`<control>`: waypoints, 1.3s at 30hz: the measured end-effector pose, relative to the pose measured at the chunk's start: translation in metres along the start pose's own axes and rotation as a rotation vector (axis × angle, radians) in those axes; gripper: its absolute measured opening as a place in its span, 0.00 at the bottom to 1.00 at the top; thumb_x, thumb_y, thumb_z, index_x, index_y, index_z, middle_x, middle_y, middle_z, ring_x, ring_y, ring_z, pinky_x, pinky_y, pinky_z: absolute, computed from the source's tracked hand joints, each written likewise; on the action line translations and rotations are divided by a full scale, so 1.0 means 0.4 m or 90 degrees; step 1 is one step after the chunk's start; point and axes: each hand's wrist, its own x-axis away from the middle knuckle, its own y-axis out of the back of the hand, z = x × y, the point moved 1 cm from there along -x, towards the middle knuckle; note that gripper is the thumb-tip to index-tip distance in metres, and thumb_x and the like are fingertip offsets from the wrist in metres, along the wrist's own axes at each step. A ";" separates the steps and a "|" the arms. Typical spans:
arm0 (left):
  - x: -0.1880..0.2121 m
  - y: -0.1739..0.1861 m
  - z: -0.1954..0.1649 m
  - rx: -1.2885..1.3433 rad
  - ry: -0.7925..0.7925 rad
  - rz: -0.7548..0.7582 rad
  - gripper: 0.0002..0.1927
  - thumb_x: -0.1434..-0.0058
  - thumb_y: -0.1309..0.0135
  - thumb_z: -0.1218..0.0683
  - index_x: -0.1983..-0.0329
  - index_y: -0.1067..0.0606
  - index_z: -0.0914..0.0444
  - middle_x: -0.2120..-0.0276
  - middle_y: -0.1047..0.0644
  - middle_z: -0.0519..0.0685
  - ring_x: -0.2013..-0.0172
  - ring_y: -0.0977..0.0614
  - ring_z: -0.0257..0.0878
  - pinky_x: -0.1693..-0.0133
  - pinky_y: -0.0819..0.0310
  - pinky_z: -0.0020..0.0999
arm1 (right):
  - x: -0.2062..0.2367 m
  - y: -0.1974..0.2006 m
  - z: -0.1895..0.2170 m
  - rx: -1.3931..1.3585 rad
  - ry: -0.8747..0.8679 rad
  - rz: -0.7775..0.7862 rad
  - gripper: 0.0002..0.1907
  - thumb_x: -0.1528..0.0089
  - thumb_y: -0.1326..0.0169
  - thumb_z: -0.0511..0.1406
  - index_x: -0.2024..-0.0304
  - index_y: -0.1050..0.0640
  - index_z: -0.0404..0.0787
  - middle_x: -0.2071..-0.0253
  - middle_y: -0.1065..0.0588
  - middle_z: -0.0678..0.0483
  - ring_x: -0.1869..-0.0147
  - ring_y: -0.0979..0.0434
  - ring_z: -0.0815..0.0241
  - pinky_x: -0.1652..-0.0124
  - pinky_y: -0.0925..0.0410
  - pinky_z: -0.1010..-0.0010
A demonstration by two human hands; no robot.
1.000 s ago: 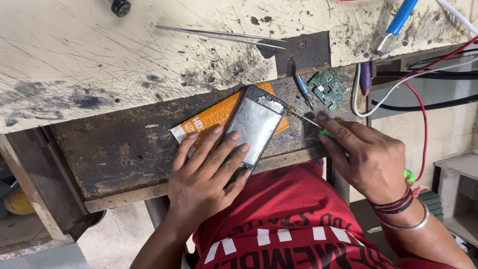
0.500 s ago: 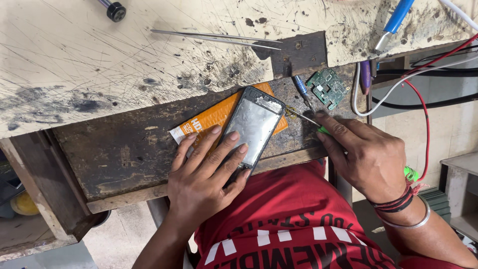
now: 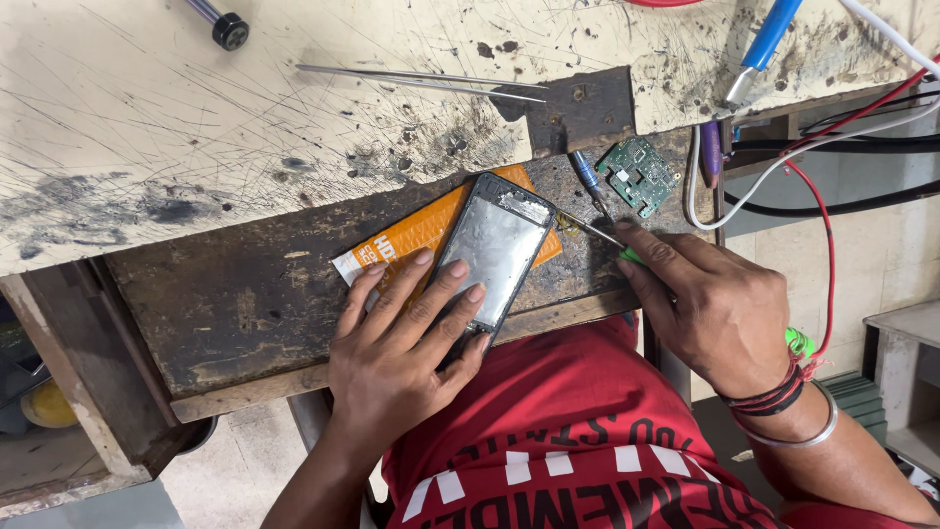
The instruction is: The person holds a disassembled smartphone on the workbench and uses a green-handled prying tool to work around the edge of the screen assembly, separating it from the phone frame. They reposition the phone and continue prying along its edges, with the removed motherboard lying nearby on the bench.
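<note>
Both hands (image 3: 411, 343) low (fingers spread)

We see an old, scratched bench (image 3: 196, 147) with pale paint and dark burn marks. Long metal tweezers (image 3: 421, 82) lie on the pale top. A tool with a round black end (image 3: 227, 27) sits near the top left edge. A small green circuit board (image 3: 639, 174) lies on the dark wood part, and a little blue-handled screwdriver (image 3: 586, 174) rests just beside it. A blue tool (image 3: 762, 47) lies at the top right. Red wires (image 3: 827, 235), white wires (image 3: 783, 162) and black wires (image 3: 842, 206) hang off the right side
</note>
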 end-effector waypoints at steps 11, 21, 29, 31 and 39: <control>0.001 -0.004 0.004 0.000 -0.007 -0.002 0.19 0.41 0.34 0.43 0.48 0.17 0.50 0.38 0.23 0.41 0.34 0.27 0.42 0.31 0.43 0.48 | 0.001 -0.004 -0.002 -0.010 0.003 -0.005 0.19 0.36 0.38 0.41 0.42 0.18 0.50 0.63 0.19 0.55 0.67 0.20 0.55 0.71 0.32 0.66; 0.003 -0.005 0.003 -0.004 -0.006 -0.003 0.18 0.41 0.34 0.42 0.48 0.17 0.49 0.38 0.23 0.40 0.34 0.28 0.41 0.31 0.43 0.47 | -0.001 -0.002 0.003 -0.010 0.000 -0.002 0.19 0.36 0.38 0.40 0.42 0.18 0.50 0.65 0.20 0.55 0.69 0.21 0.54 0.72 0.32 0.65; 0.003 -0.005 0.003 -0.004 -0.008 -0.006 0.19 0.41 0.34 0.42 0.48 0.17 0.49 0.38 0.23 0.40 0.34 0.28 0.41 0.31 0.43 0.47 | -0.003 -0.006 0.001 -0.008 -0.001 -0.007 0.18 0.36 0.38 0.40 0.43 0.18 0.50 0.63 0.19 0.55 0.67 0.20 0.54 0.71 0.32 0.65; 0.002 -0.004 0.002 -0.004 -0.007 -0.005 0.18 0.41 0.34 0.42 0.48 0.17 0.50 0.38 0.23 0.40 0.34 0.28 0.42 0.31 0.43 0.47 | -0.003 -0.006 0.000 -0.009 0.001 -0.006 0.18 0.36 0.38 0.40 0.43 0.17 0.50 0.63 0.19 0.55 0.68 0.20 0.54 0.72 0.32 0.65; -0.001 -0.004 0.001 -0.001 -0.006 -0.006 0.18 0.41 0.34 0.43 0.48 0.17 0.50 0.38 0.23 0.40 0.34 0.28 0.41 0.31 0.43 0.47 | -0.003 -0.008 0.000 -0.015 0.004 -0.011 0.18 0.36 0.38 0.41 0.43 0.18 0.50 0.62 0.19 0.55 0.67 0.20 0.54 0.71 0.32 0.65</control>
